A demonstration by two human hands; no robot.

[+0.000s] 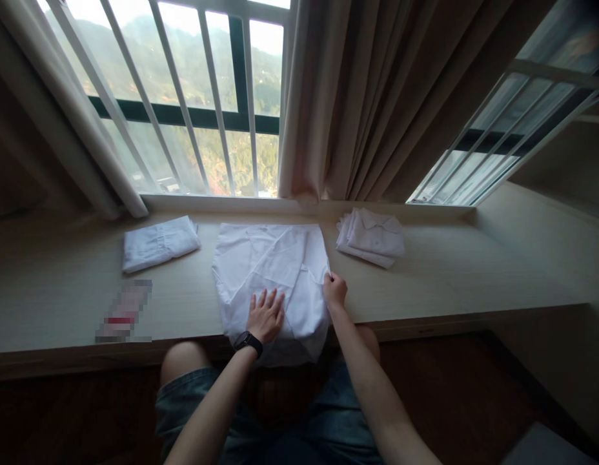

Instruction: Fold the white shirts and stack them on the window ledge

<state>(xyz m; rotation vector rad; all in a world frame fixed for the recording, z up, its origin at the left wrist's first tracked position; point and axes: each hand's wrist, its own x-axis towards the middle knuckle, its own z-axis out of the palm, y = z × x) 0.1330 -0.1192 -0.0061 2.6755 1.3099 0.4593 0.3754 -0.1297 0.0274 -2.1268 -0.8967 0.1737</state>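
Observation:
A white shirt (pixel 261 258) lies spread on the pale wooden ledge in front of me, its near end hanging over the front edge. Diagonal folds cross its upper half. My left hand (pixel 265 316) rests flat on the cloth near the lower middle, fingers spread, a black watch on the wrist. At the shirt's right edge, my right hand (pixel 335 289) is closed on the fabric, pinching its side.
To the left sits a folded white garment (pixel 160 244), with a blurred-out flat object (pixel 125 310) nearer the edge. Folded white shirts (pixel 372 236) are stacked at the right. Behind the ledge (pixel 439 271) are curtains (pixel 357 97) and a barred window (pixel 197 97).

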